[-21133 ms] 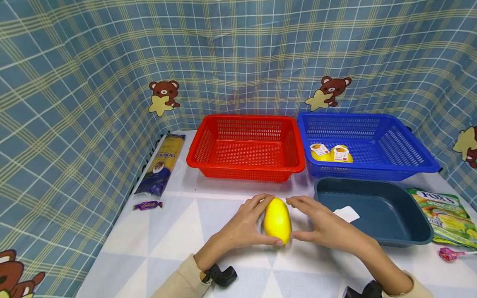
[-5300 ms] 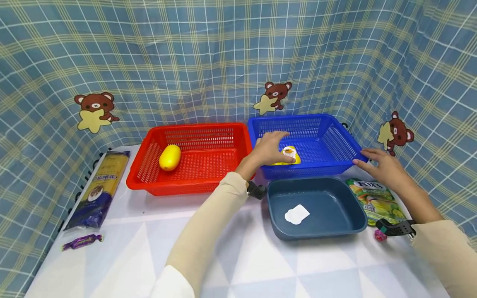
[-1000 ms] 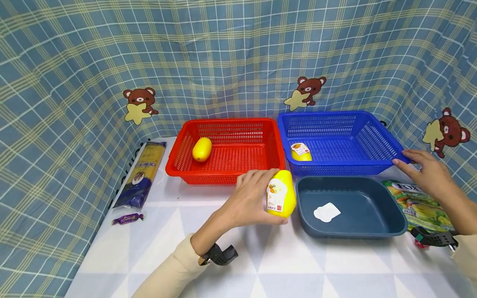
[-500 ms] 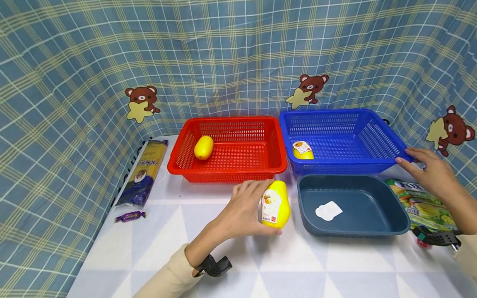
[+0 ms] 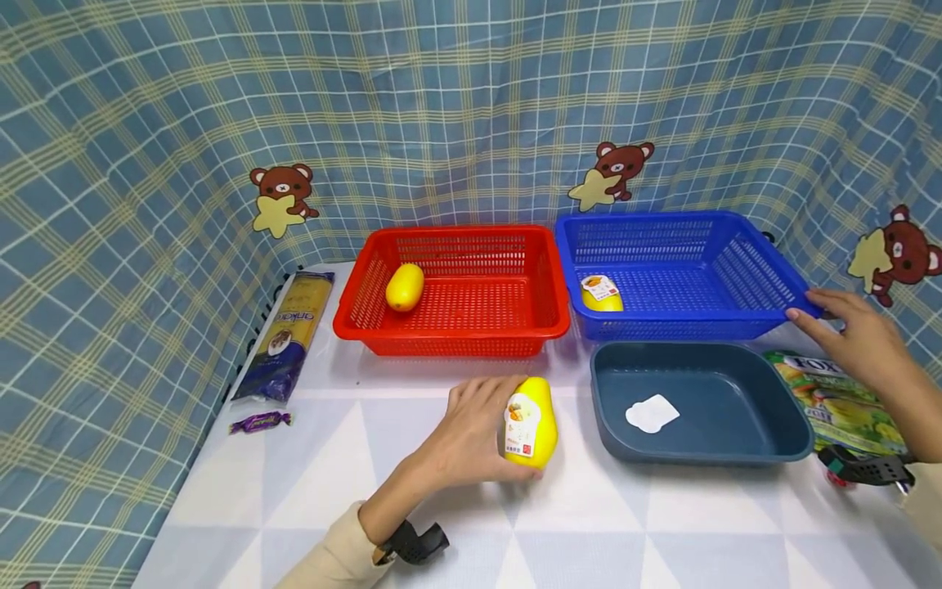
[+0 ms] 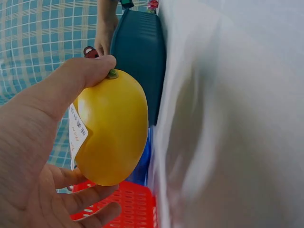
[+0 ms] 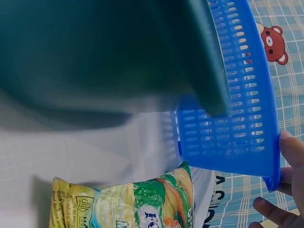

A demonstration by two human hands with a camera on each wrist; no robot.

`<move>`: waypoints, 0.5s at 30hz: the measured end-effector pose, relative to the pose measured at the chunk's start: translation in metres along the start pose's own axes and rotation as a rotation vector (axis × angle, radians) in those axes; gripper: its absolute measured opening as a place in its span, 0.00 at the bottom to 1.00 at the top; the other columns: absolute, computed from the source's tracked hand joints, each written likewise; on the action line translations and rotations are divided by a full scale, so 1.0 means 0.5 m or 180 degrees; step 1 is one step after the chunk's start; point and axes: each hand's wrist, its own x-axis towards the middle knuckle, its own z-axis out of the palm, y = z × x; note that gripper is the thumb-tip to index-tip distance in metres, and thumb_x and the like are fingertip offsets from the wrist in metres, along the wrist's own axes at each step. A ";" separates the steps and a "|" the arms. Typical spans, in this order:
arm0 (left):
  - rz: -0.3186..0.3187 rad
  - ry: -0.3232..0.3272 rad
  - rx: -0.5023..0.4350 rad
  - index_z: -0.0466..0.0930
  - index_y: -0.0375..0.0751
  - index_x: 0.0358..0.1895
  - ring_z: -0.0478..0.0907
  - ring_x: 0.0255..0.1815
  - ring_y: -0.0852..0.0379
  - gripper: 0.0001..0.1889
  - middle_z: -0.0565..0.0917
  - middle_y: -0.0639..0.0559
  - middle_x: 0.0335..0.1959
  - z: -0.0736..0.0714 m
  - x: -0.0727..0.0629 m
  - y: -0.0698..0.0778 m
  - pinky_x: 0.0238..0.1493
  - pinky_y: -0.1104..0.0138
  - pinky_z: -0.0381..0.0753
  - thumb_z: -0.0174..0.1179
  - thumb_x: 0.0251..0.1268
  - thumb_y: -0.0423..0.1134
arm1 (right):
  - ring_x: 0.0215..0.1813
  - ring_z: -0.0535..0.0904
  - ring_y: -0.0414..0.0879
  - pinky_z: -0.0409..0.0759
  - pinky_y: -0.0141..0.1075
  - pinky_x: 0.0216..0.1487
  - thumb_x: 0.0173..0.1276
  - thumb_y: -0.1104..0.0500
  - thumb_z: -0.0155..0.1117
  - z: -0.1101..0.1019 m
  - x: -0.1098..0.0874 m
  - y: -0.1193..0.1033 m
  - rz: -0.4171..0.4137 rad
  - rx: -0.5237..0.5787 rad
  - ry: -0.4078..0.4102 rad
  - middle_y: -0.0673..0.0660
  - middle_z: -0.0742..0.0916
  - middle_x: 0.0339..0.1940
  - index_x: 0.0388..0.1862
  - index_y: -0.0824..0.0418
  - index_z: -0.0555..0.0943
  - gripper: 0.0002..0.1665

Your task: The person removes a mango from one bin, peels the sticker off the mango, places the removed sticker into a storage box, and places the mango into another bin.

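Note:
My left hand (image 5: 471, 433) grips a yellow mango (image 5: 543, 429) over the near middle of the table, its white printed label facing up in the head view. In the left wrist view, the thumb lies by the stem and the fingers wrap the other end; I cannot tell whether the mango touches the table. A plain yellow mango (image 5: 405, 287) lies in the red basket (image 5: 456, 334). Another labelled mango (image 5: 605, 303) sits in the blue basket (image 5: 684, 323). My right hand (image 5: 864, 339) holds that basket's near right corner, thumb and fingers about the rim (image 7: 277, 164).
A dark teal tray (image 5: 706, 454) with a white label-shaped paper (image 5: 652, 413) stands before the blue basket. Right of it lie a green Fox's candy bag (image 5: 835, 405) and a partly hidden lollipop (image 5: 839, 480). Leftward are a pasta pack (image 5: 287, 335) and a purple wrapped candy (image 5: 261, 422).
Earlier the plain mango went from my hands into the red basket. My left hand then took a labelled mango from the blue basket and has drawn it nearer and leftward. My right hand stays put.

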 end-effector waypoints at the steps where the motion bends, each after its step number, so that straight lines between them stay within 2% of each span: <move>1: -0.0008 -0.0006 -0.0014 0.58 0.49 0.76 0.63 0.65 0.50 0.59 0.71 0.52 0.67 0.002 -0.002 -0.001 0.62 0.53 0.62 0.74 0.39 0.68 | 0.61 0.62 0.80 0.58 0.75 0.58 0.80 0.43 0.49 0.000 -0.001 0.000 0.0000 0.0001 -0.0001 0.81 0.62 0.70 0.71 0.80 0.60 0.42; 5: -0.0036 -0.0025 -0.0039 0.59 0.47 0.76 0.64 0.64 0.50 0.60 0.72 0.52 0.66 0.009 -0.009 -0.003 0.61 0.53 0.63 0.75 0.37 0.68 | 0.61 0.62 0.80 0.55 0.75 0.61 0.80 0.43 0.48 0.001 -0.004 -0.001 0.0005 0.0007 -0.0011 0.81 0.61 0.71 0.71 0.81 0.60 0.43; 11: -0.0102 -0.0098 -0.0023 0.59 0.48 0.76 0.64 0.65 0.51 0.60 0.73 0.52 0.65 0.015 -0.021 -0.006 0.61 0.55 0.62 0.75 0.36 0.68 | 0.60 0.62 0.80 0.56 0.75 0.61 0.81 0.42 0.48 0.002 -0.006 -0.002 0.0009 0.0008 0.0017 0.80 0.61 0.71 0.71 0.81 0.60 0.43; 15: -0.0118 -0.0169 -0.0003 0.57 0.49 0.77 0.64 0.65 0.51 0.61 0.72 0.52 0.65 0.018 -0.025 -0.009 0.62 0.54 0.62 0.76 0.36 0.68 | 0.62 0.61 0.80 0.52 0.75 0.63 0.81 0.42 0.47 0.001 -0.004 -0.002 0.0025 0.0019 0.0011 0.80 0.60 0.71 0.71 0.80 0.59 0.43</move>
